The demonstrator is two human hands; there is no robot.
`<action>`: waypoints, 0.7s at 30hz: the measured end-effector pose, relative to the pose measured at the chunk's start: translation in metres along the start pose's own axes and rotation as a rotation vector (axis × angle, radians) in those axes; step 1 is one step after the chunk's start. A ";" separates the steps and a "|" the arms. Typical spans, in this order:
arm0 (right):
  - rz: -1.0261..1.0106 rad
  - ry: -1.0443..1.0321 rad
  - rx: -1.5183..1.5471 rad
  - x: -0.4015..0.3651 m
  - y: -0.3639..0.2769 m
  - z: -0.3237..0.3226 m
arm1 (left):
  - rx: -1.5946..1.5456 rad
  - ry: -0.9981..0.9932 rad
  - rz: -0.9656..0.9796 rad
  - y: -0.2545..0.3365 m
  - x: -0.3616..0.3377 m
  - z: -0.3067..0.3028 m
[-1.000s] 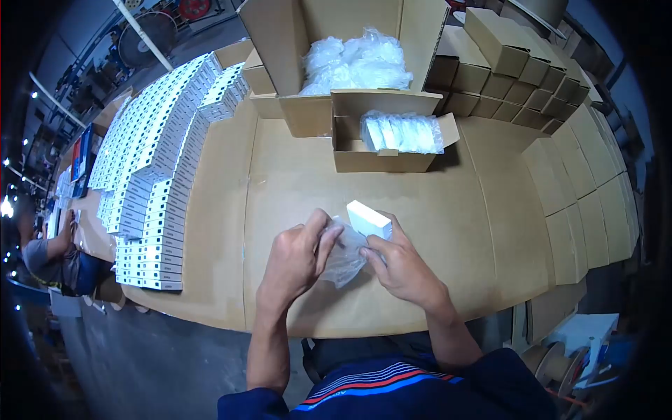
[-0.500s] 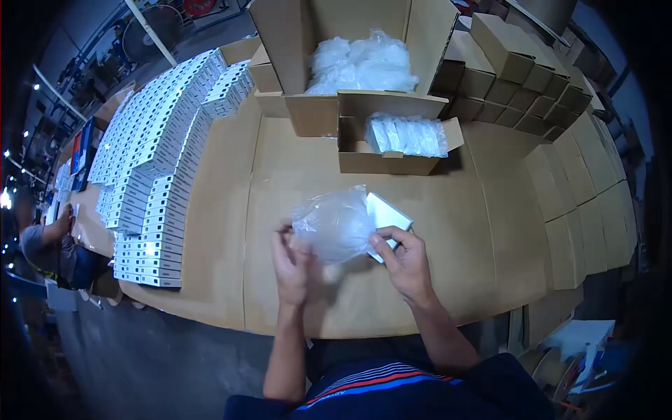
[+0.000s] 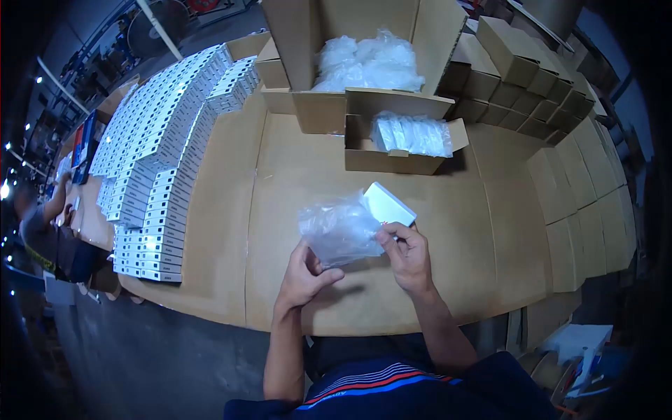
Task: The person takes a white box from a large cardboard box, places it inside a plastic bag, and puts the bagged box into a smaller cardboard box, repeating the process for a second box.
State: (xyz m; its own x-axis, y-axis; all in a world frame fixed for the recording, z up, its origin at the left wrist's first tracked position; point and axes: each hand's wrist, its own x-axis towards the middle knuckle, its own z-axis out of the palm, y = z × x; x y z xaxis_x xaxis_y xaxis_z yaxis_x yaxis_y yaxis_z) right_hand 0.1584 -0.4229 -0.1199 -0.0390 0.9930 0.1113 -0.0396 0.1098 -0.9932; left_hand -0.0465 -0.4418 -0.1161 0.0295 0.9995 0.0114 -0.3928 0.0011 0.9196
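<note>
A clear plastic bag [image 3: 339, 227] hangs over the middle of the cardboard-covered table. My right hand [image 3: 408, 257] pinches the bag's right edge, and a white box [image 3: 387, 206] sits just behind those fingers, partly covered by the bag. Whether this hand also grips the box is hard to tell. At the bag's lower left is my left hand [image 3: 306, 278], thumb stretched out apart from the fingers, its fingertips partly behind the plastic.
An open carton [image 3: 392, 164] holds wrapped pieces, behind it a large carton [image 3: 383, 17] of plastic bags [image 3: 371, 61]. White boxes [image 3: 150, 150] are stacked left, brown cartons [image 3: 560, 175] right. A person [image 3: 52, 231] sits far left.
My left hand has opened its thumb outward and moved slightly right and down. The bag has spread lower, and the view has shifted a little.
</note>
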 end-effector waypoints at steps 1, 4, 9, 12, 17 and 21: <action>-0.030 -0.048 -0.066 -0.001 0.000 -0.001 | 0.076 0.012 -0.069 -0.001 0.003 -0.003; -0.072 -0.038 0.007 -0.001 -0.009 0.002 | 0.311 -0.012 -0.027 0.001 0.007 -0.004; -0.327 0.186 0.047 0.024 -0.029 -0.026 | 0.401 0.014 0.166 -0.005 0.002 -0.001; -0.538 0.220 0.136 0.037 -0.065 -0.026 | 0.493 -0.016 0.180 -0.004 0.003 -0.002; -0.651 -0.133 -0.033 0.050 -0.080 -0.039 | 0.558 -0.022 0.183 -0.003 0.006 0.001; -0.694 -0.306 -0.180 0.064 -0.104 -0.024 | 0.628 -0.026 0.190 0.004 0.008 0.006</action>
State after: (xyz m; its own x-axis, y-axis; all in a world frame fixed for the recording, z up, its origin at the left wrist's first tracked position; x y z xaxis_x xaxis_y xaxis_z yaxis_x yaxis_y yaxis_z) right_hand 0.1840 -0.3692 -0.0102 -0.3390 0.6415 0.6881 0.0063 0.7330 -0.6802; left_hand -0.0428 -0.4344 -0.1099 0.0383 0.9793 0.1985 0.2179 -0.2021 0.9548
